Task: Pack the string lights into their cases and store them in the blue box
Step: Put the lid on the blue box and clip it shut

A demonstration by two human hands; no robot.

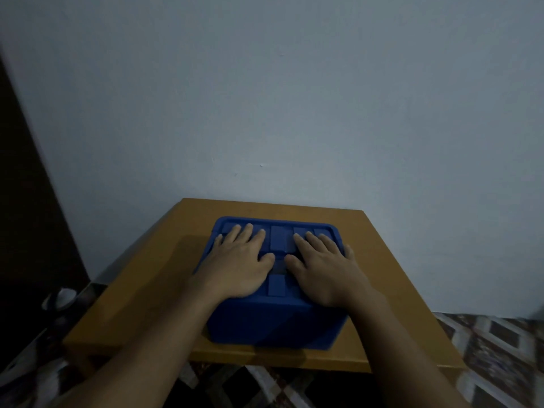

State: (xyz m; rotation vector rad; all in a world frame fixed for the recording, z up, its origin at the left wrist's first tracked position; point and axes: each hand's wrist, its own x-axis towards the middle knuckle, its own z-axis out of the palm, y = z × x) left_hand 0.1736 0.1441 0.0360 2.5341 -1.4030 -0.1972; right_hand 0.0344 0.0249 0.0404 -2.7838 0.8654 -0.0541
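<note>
Blue box (pixel 273 325): lidded, standing mid-table, nearer the front edge.
Lid (pixel 278 240): ribbed, seemingly seated flat, though dim light blurs the rim.
Left hand (pixel 240 265): flat on the lid, fingers straight and spread.
Right hand (pixel 326 270): likewise flat, beside the left.
Table (pixel 391 290): wooden, against a pale wall (pixel 294 98).

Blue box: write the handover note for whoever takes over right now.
Left hand: open, lying flat on the left half of the lid.
Right hand: open, lying flat on the right half of the lid.
The blue box stands on the wooden table by the wall, with its lid on.
No string lights or cases are in sight; they may be inside, but that cannot be checked from here.
Done: the box is covered.
Left: probably make sure the lid is seated all round, then lift both hands off.
</note>
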